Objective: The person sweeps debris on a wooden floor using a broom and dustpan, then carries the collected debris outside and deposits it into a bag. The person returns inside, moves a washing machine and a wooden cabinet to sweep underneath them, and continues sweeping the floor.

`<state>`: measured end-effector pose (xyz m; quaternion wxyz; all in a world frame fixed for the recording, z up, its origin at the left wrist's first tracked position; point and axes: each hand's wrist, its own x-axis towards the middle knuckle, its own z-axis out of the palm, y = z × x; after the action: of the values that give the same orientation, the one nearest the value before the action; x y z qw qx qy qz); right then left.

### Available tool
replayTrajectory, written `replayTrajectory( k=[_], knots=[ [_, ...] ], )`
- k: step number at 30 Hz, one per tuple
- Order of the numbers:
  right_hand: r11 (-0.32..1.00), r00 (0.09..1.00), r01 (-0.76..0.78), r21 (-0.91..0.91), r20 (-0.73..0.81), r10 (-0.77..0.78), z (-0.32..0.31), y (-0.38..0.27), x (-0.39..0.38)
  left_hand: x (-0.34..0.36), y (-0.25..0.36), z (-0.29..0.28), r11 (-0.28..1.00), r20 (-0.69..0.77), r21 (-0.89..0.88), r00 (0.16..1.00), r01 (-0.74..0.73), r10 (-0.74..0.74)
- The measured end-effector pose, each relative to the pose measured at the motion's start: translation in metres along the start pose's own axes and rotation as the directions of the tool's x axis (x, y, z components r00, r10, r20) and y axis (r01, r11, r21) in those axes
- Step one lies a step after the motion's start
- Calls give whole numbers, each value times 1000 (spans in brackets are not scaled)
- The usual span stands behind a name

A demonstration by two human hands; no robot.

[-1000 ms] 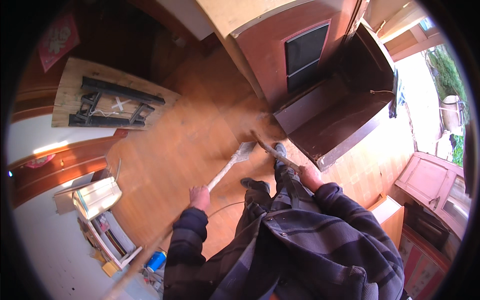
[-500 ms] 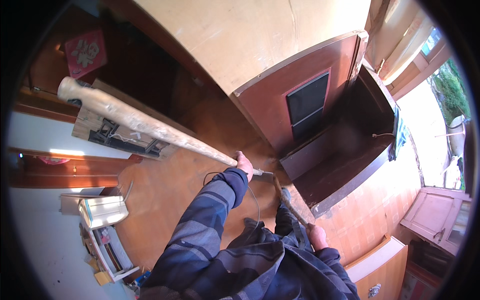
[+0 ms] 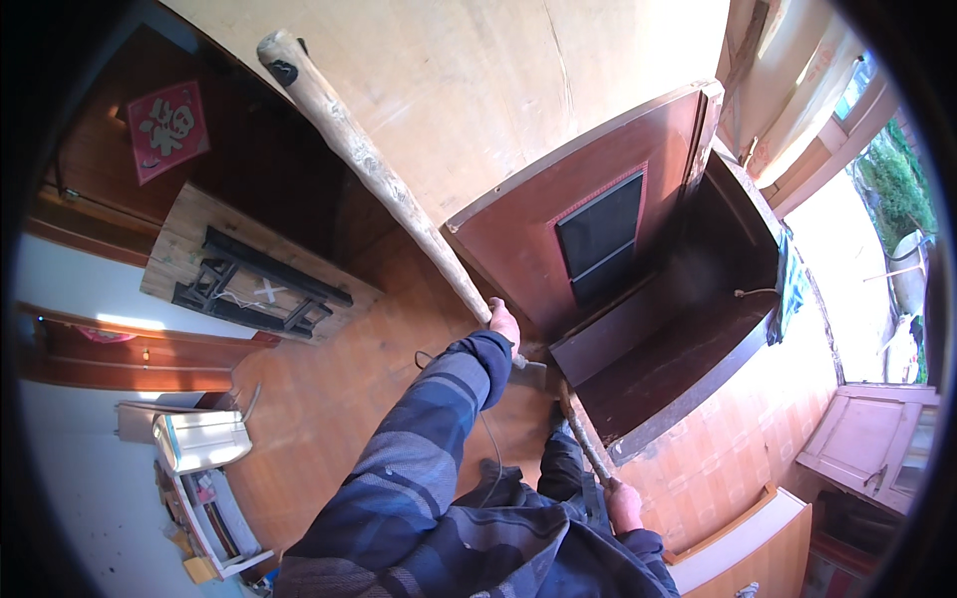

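My left hand (image 3: 503,321) is closed round a long pale wooden pole (image 3: 384,184), which slants up to the upper left in front of a pale board (image 3: 469,70). At the pole's lower end a flat metal blade (image 3: 531,371) shows partly. My right hand (image 3: 625,506), lower in the picture, grips a thinner rough wooden stick (image 3: 588,434) whose far end reaches the foot of an open dark wooden cabinet (image 3: 688,394). A reddish-brown panel (image 3: 513,254) with a dark inset stands against that cabinet. A thin cord (image 3: 488,439) hangs below my left arm.
At left, a plank top with black folded legs (image 3: 169,269) leans over the wooden floor (image 3: 329,429), above a white box (image 3: 199,444) and an open drawer unit (image 3: 214,528). Lower right are a low wooden cabinet (image 3: 753,538) and pink window sash (image 3: 852,439), below a bright doorway (image 3: 857,299).
My left hand has risen, swinging the pole's top from lower left to upper left and then rightward. My right hand and stick appear lower. The view has shifted, showing more of the pale board.
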<state>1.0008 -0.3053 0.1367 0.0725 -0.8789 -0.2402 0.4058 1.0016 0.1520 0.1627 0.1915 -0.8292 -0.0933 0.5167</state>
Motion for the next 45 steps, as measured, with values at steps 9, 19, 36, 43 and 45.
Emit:
replayTrajectory(
  k=[9,19,36,43,45],
  knots=[
    [999,999,40,-3,0,-40,-2,1,2,8,-5,11,983,-216,140,972,123,-91],
    [1000,1000,10,-1,24,-10,-4,-4,1,-11,-13,-5,993,-251,81,966,91,-68],
    [933,973,118,-340,227,-41,-31,-14,19,-147,75,159,643,-589,-680,785,-353,-193],
    [666,922,350,-659,369,-119,-37,-42,39,-287,213,356,253,67,-953,928,169,-366],
    [662,928,349,-663,341,-148,-38,-59,44,-321,276,399,68,214,-961,876,268,-432]
  ],
)
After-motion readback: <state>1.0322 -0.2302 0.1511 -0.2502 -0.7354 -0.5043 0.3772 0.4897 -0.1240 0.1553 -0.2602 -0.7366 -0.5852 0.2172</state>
